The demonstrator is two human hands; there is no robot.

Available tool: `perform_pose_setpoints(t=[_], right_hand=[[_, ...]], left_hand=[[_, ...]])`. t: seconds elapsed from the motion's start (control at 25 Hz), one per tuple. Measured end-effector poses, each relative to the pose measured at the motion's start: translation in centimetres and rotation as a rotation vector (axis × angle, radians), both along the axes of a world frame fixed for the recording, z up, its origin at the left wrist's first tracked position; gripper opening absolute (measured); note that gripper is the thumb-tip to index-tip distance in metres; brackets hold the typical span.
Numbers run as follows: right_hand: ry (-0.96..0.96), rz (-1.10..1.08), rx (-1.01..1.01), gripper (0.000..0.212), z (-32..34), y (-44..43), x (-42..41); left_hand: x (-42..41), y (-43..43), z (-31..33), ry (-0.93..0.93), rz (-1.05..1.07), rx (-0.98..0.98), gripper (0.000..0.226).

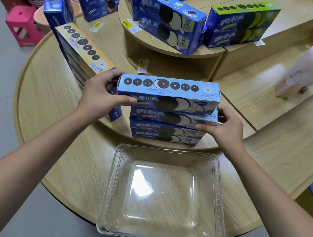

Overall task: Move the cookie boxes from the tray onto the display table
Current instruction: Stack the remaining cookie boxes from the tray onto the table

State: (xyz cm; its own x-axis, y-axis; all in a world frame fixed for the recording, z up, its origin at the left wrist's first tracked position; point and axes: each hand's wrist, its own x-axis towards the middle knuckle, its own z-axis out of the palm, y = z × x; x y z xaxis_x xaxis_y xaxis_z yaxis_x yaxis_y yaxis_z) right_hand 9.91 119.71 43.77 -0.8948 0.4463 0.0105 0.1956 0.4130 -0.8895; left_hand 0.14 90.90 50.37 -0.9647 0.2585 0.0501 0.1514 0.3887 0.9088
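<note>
A clear plastic tray point(218, 201) lies on the near edge of the round wooden display table point(50, 104), with nothing inside it. Beyond the tray stands a stack of several light-blue cookie boxes point(166, 130). The top cookie box point(168, 89) is shifted a little to the left of the boxes under it. My left hand point(102, 92) grips the left end of that top box, thumb on its front face. My right hand point(224, 125) holds the right end of the stack, fingers on the second box.
More cookie boxes lean at the left point(83, 52), and others stand on the raised round tier point(167, 21) and on the wooden step to the right point(240, 22). Price tags point(142, 66) sit on the shelves. A pink stool point(24, 26) stands on the floor at the left.
</note>
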Motion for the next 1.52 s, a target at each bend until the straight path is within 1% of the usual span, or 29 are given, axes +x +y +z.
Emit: perform_pose_setpoints(t=[0.12,0.36,0.6,0.72,0.8,0.92,1.08,1.28,1.52], right_hand=[[0.007,0.018,-0.006,0.065,0.1,-0.4,-0.1],[0.000,0.043,0.013,0.062,0.3,-0.6,-0.2],[-0.025,0.123,0.049,0.071,0.6,0.1,-0.3],[-0.046,0.200,-0.007,0.074,1.4,1.3,-0.1],[-0.056,0.261,-0.032,0.073,2.2,1.9,0.0],[-0.051,0.319,-0.037,0.063,3.0,2.1,0.1],[-0.056,0.331,-0.067,0.057,3.2,2.2,-0.2],[-0.062,0.327,-0.150,0.056,3.1,2.4,-0.5],[-0.072,0.315,-0.145,0.053,3.4,2.3,-0.1]], left_hand=[[-0.4,0.0,-0.4,-0.019,0.007,-0.006,0.064],[-0.2,0.0,-1.1,-0.006,0.006,-0.022,0.066],[-0.1,0.6,-1.2,-0.004,-0.016,-0.006,0.070],[-0.1,0.6,-1.8,0.002,-0.016,-0.019,0.073],[0.3,0.7,-2.4,-0.022,-0.019,-0.031,0.070],[1.2,0.8,-3.6,-0.089,-0.036,-0.019,0.062],[1.3,0.9,-4.0,-0.132,-0.023,0.030,0.057],[0.8,0.3,-4.2,-0.154,-0.059,0.051,0.055],[0.4,0.0,-4.4,-0.187,-0.089,0.029,0.048]])
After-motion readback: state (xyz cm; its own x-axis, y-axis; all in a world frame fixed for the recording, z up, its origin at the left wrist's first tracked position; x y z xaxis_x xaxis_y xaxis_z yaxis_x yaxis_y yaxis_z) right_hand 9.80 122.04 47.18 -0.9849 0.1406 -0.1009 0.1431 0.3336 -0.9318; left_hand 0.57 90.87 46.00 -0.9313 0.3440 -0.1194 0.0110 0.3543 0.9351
